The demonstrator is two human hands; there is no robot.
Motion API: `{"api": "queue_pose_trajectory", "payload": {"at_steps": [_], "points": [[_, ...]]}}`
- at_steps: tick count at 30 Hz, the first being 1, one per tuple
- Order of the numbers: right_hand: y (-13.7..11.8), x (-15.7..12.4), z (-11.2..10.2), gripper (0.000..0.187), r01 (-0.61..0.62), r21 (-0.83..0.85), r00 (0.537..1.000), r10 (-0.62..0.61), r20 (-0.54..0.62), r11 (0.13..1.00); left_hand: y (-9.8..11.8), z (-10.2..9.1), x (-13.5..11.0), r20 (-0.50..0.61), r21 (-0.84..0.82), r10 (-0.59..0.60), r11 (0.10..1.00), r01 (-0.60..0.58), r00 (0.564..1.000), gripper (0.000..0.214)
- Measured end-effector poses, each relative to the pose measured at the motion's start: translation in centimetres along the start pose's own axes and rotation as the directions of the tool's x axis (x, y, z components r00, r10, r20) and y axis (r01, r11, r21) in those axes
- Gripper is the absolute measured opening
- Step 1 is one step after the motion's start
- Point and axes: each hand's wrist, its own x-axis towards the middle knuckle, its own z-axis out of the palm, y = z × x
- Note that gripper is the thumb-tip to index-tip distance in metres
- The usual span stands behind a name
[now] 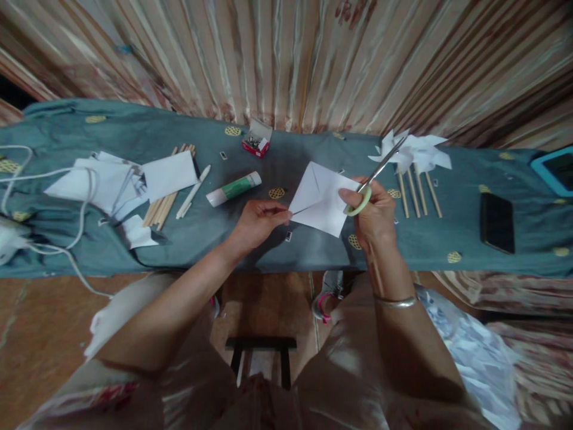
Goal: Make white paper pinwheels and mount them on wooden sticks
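Both hands flank the paper square (322, 200): left hand (257, 222) pinches its corner, right hand (376, 216) grips scissors (378, 173).

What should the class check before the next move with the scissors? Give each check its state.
1. Left hand pinches a corner of the paper: ok.
2. Right hand grips the scissors: ok.
3. Blades meet the paper: not ok, they point up and away.
4. Blades open: cannot tell.
5. Left hand clear of the blades: ok.
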Motion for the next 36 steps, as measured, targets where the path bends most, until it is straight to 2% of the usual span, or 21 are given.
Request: {"api": "queue_pose_trajectory", "payload": {"at_steps": [8, 11, 14, 17, 20, 23, 31, 34, 36], "points": [[0.0, 0.7, -0.6, 0.027, 0.020, 0.029, 0.999, -0.019, -0.043, 0.999, -0.1, -0.5, 0.1, -0.046, -0.055, 0.026, 0.998, -0.029, 0.999, 0.008], [0.0, 0.8, -0.5, 0.028, 0.006, 0.086, 0.997, 0.001, -0.077, 0.996, -0.3, -0.2, -0.2, -0.077, -0.151, -0.003, 0.989, -0.009, 0.997, 0.019], [0.1, 0.4, 0.2, 0.028, -0.022, 0.102, 0.996, 0.031, -0.089, 0.995, -0.7, 0.7, -0.6, 0.006, -0.310, -0.078, 0.948, 0.076, 0.997, 0.036], [0.3, -0.1, 1.4, 0.029, -0.075, 0.105, 0.994, 0.083, -0.076, 0.992, -1.2, 1.8, -0.9, 0.104, -0.379, -0.090, 0.917, 0.123, 0.991, 0.044], [0.6, -0.6, 2.4, 0.029, -0.104, 0.118, 0.993, 0.109, -0.035, 0.988, -1.3, 2.5, -1.0, 0.127, -0.427, -0.104, 0.892, 0.150, 0.986, 0.051], [0.8, -0.8, 3.2, 0.032, -0.110, 0.132, 0.994, 0.110, 0.008, 0.985, -1.1, 2.7, -0.8, 0.100, -0.494, -0.122, 0.855, 0.156, 0.987, 0.054], [0.5, -1.7, 4.4, 0.039, -0.127, 0.017, 0.985, 0.124, 0.124, 0.992, 0.5, 1.2, -0.1, -0.043, -0.567, -0.159, 0.816, 0.108, 0.986, 0.036], [-0.1, -2.9, 4.4, 0.043, -0.156, -0.054, 0.957, 0.165, 0.237, 0.986, 1.3, -0.1, 0.4, -0.095, -0.564, -0.169, 0.821, 0.087, 0.981, 0.031], [-0.3, -3.8, 4.3, 0.046, -0.205, -0.091, 0.902, 0.224, 0.368, 0.975, 1.9, -1.0, 0.6, -0.114, -0.572, -0.177, 0.816, 0.081, 0.978, 0.025]]}}
